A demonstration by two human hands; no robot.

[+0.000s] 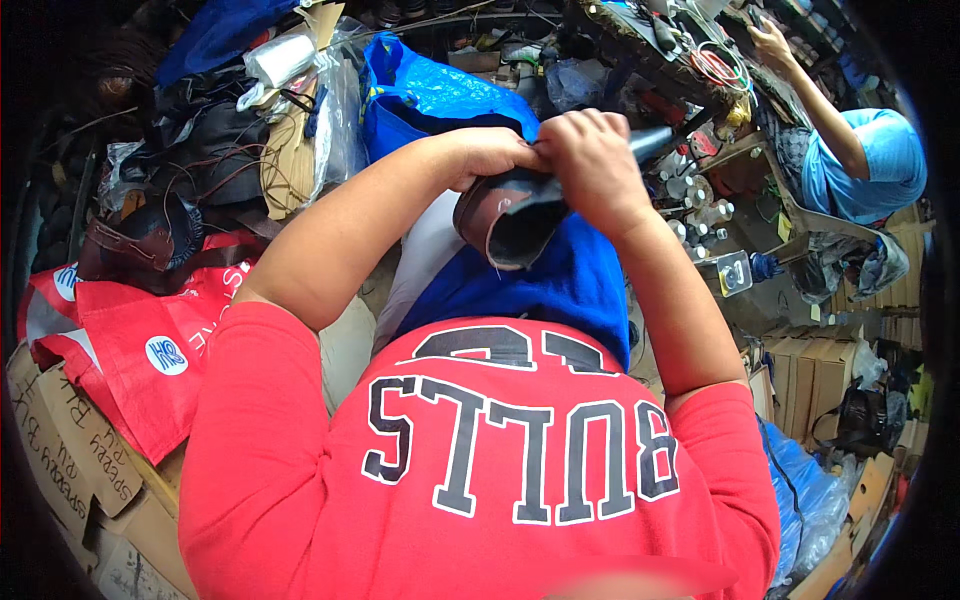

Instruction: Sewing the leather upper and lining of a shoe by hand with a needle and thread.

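Above my lap is a dark leather shoe upper (508, 215). Its rounded opening faces me, with a brown patch on its near side, and a smooth black end reaches out to the right past my knuckles. My left hand (490, 155) pinches its upper left edge, thumb and fingers closed. Curled over its top, my right hand (597, 165) is closed around it and slightly smeared by motion. Whether a small tool is also inside the right fist I cannot tell. A blue cloth (540, 285) covers my lap beneath the upper.
A blue bag (440, 85) stands ahead. Red bags (130, 340) and cardboard (100, 450) lie at my left. Small bottles (695, 205) stand at the right, near a person in a light blue shirt (870, 165). Cardboard boxes (815, 370) sit farther right.
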